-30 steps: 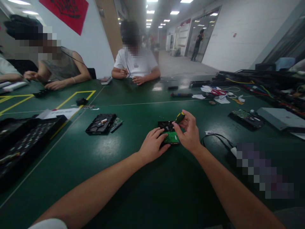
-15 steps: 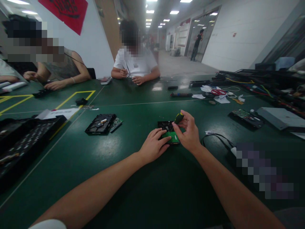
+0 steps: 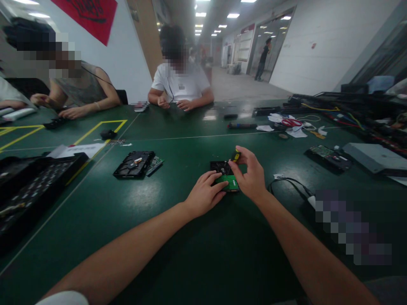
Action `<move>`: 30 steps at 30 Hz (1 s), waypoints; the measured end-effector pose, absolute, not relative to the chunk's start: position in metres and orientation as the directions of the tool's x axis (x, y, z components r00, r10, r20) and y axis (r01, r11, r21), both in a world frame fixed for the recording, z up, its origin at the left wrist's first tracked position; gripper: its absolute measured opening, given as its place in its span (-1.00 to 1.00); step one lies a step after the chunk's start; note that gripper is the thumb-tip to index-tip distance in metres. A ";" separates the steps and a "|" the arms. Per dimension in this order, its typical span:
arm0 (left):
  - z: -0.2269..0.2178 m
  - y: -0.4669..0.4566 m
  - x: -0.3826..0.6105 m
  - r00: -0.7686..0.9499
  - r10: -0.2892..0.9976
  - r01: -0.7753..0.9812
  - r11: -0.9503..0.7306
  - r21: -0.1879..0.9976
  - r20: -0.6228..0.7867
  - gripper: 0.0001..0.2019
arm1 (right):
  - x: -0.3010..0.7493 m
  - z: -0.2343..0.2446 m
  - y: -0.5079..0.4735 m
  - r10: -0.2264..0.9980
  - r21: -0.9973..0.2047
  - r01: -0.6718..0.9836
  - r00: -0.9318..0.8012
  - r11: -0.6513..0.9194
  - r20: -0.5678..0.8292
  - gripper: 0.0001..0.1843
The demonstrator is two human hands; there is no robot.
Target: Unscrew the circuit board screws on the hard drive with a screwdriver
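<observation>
A hard drive (image 3: pixel 217 166) lies on the green table in front of me, black casing at the far side and a green circuit board (image 3: pixel 233 183) at the near side. My left hand (image 3: pixel 205 192) rests on its left part, fingers stretched out and spread across the top, the thumb by the near edge. Between the thumb and fingers of my right hand (image 3: pixel 251 173) is a screwdriver with a yellow and black handle (image 3: pixel 235 156). It stands tilted over the drive's far right corner; its tip is hidden behind my fingers.
Left of me lie another black drive (image 3: pixel 135 164), a loose circuit board (image 3: pixel 155 165) and a black tray (image 3: pixel 41 190). At right are a third drive (image 3: pixel 330 157), a grey metal box (image 3: pixel 375 156), a black cable (image 3: pixel 291 180) and piled cables. Co-workers sit across the table.
The screwdriver handle has turned and shifted slightly left, and the right hand's fingers moved with it. The left hand and the drive look unchanged. The co-worker opposite has lowered a hand.
</observation>
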State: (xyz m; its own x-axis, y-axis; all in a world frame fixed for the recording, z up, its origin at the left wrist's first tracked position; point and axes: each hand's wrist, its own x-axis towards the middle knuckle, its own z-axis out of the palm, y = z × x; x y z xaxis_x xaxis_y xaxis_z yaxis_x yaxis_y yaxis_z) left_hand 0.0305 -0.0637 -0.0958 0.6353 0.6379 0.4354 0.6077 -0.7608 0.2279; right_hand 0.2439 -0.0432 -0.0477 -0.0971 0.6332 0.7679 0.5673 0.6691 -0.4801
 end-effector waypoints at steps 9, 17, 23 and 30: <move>-0.095 -0.064 0.031 0.631 0.646 0.604 -0.757 0.249 0.430 -0.61 | 0.240 -0.038 -0.044 0.542 -0.381 0.637 -0.069 0.670 0.837 -0.57; -0.097 -0.063 0.031 0.628 0.645 0.610 -0.756 0.239 0.436 -0.60 | 0.240 -0.040 -0.045 0.630 -0.487 0.549 -0.096 0.680 0.771 -0.52; -0.097 -0.063 0.031 0.628 0.643 0.602 -0.758 0.250 0.438 -0.61 | 0.243 -0.038 -0.042 0.598 -0.429 0.639 -0.062 0.639 0.799 -0.57; -0.096 -0.063 0.031 0.626 0.644 0.602 -0.758 0.253 0.440 -0.60 | 0.241 -0.038 -0.043 0.621 -0.478 0.574 -0.070 0.665 0.781 -0.52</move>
